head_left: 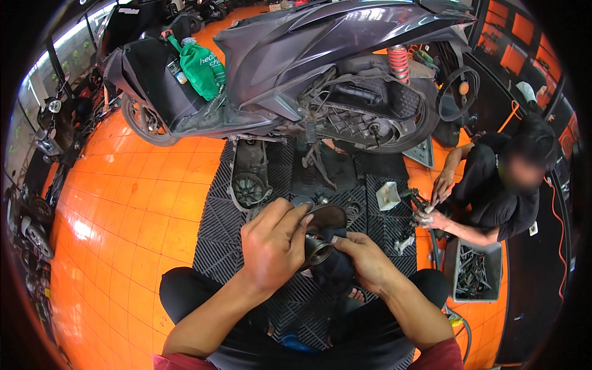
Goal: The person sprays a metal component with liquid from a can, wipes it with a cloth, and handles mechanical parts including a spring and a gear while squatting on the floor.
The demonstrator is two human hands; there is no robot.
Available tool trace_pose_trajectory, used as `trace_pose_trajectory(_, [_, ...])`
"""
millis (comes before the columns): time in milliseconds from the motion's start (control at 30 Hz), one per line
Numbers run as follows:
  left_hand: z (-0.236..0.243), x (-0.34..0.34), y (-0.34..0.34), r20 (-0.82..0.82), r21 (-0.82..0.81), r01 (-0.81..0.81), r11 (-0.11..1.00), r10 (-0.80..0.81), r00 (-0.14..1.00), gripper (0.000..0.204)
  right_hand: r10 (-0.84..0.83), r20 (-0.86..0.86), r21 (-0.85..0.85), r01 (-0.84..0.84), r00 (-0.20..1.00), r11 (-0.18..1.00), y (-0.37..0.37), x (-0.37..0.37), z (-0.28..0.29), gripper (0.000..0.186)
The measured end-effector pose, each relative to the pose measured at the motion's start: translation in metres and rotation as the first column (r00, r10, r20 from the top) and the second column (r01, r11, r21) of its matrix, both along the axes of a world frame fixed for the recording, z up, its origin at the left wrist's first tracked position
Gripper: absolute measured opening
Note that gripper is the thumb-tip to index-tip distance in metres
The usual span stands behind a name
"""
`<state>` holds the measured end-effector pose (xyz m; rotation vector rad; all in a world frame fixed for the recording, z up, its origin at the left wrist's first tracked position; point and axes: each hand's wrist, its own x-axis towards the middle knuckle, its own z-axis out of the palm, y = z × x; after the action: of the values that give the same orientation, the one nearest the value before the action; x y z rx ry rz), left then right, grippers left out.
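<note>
While we sit on the black grid floor mat (290,308) with our knees spread, our left hand (271,243) is clamped over a round metal pulley part (320,237), fingers curled across its disc-shaped face. Our right hand (365,259) is closed on a dark rag (333,268) pressed against the underside of the same part, so the part sits between both hands, just above the mat and in front of our lap.

Ahead of us on the mat lies a removed grey engine cover (250,176) with a round fan-like shape in it. Behind it stands a dark grey scooter (320,55) with its side panels off; a green bag (202,66) hangs at its front.

To our right a grey plastic bin (476,271) sits on the orange tiled floor (135,209), filled with a jumble of metal tools; we cannot tell them apart. Near it a small white tub (388,195) rests on the mat, its contents too small to make out.

A person in black (499,185) crouches beside the bin, both hands on a small part close to the white tub.
</note>
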<state>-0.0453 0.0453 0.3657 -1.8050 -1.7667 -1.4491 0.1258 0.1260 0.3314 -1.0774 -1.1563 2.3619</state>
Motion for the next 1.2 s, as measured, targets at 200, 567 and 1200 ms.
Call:
trace_pose_trajectory(200, [-0.001, 0.001, 0.000, -0.033, 0.016, -0.028, 0.999, 0.028, 0.999, 0.018, 0.002, -0.006, -0.041, -0.002, 1.000, 0.999, 0.000, 0.000, 0.003, 0.025])
trace_pose_trajectory(567, [0.004, -0.004, 0.007, 0.019, 0.057, -0.075, 0.996, 0.074, 0.997, 0.018, -0.024, -0.052, -0.117, 0.018, 0.998, 0.993, -0.010, -0.003, -0.002, 0.026])
trace_pose_trajectory(1200, [-0.019, -0.070, 0.017, 0.969, -0.098, 0.184, 0.978, 0.051, 0.243, 0.036, -0.271, -0.192, 0.220, 0.311, 0.943, 0.925, 0.014, 0.022, 0.008, 0.024])
